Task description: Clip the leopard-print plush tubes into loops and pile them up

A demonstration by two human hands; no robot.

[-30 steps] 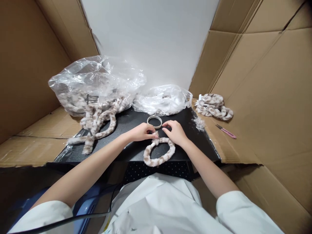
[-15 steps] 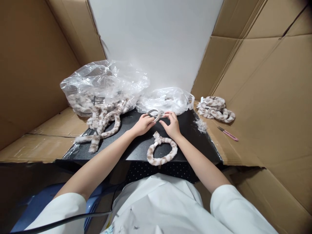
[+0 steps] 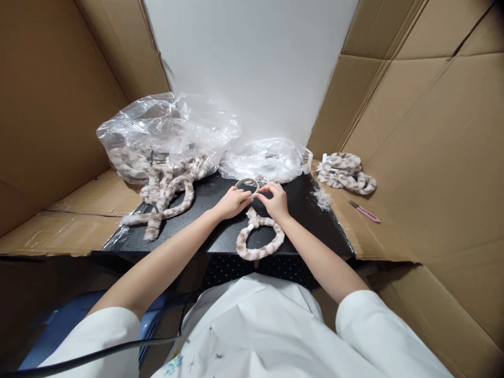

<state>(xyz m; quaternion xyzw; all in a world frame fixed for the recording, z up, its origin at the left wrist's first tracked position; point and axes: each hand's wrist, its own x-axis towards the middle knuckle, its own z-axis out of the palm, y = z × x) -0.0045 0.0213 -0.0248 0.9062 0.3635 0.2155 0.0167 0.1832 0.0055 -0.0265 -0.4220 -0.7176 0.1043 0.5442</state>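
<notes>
With the left hand grip clamped on the tape roll and the right hand pinching its 5 o'clock edge, the plush ring at 6 o'clock appears already looped, plush strips at 10 o'clock apparently unworked.

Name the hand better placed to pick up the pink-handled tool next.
Right, likely: the right hand is nearer the pink-handled tool, which lies on the cardboard on that side. The left hand is farther away and holds the ring, though the right also seems to touch it.

Furry loop wht w/ brn patches; tbl blk
</notes>
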